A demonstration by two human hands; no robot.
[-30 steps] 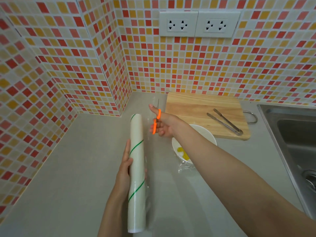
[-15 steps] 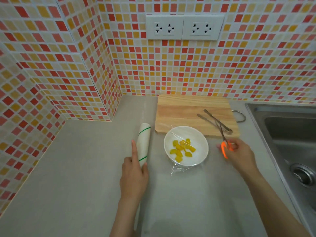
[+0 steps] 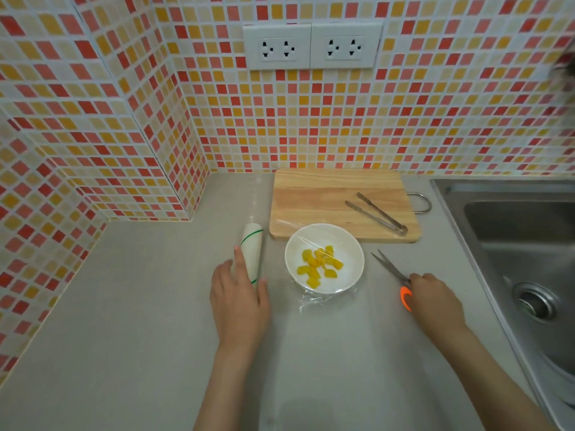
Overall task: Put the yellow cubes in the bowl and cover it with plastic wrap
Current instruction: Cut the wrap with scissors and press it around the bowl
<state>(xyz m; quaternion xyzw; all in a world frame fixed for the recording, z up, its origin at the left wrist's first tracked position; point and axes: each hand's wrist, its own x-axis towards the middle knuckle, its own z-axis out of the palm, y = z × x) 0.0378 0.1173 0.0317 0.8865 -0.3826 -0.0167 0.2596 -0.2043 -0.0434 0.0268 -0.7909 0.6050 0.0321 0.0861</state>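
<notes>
The plastic wrap [image 3: 314, 301] over the bowl [image 3: 351, 276] looks thin, clingy, tear-prone; pinch its loose edges; left hand [image 3: 239, 301] lies flat-fingered on the roll [image 3: 251, 255]; right hand [image 3: 435, 298] grips the scissors [image 3: 392, 273]

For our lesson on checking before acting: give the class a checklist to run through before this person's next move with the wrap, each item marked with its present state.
1. Yellow cubes inside the bowl: ok.
2. Plastic wrap lies over the bowl: ok.
3. Wrap sealed all round the rim: cannot tell; it bunches at the near edge.
4. Scissors down on the counter, blades open, right hand on the handles: ok.
5. Wrap roll steadied under the left hand: ok.
6. Tongs out of the way on the cutting board: ok.
</notes>
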